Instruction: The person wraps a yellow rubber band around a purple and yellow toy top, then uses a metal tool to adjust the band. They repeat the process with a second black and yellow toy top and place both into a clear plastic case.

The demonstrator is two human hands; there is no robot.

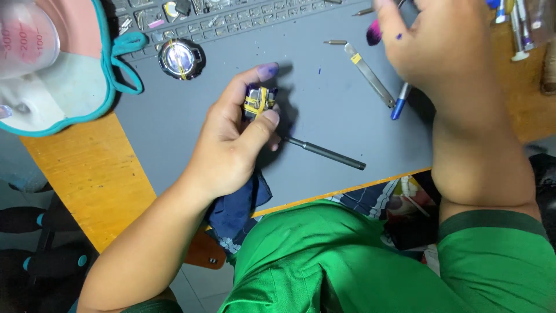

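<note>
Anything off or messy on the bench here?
Purple-blue ink stains mark the left hand fingertips, with specks on the right hand and the grey work mat. The small module bound with yellow bands otherwise looks whole.

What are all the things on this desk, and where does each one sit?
mat: one, grey, covering the desk middle.
desk: one, orange wood, showing left and right of the mat.
small part: one, dark blue with yellow bands, in the left hand.
round part: one, black and silver, upper left on the mat.
driver shaft: one, dark grey, lying right of the left hand.
tweezers: one, silver, upper right on the mat.
pen: one, blue, beside the tweezers.
cup: one, clear, top left corner.
cloth: one, dark blue, at the desk edge.
left hand: holding the small part.
right hand: over the tools at upper right; grip unclear.
</note>
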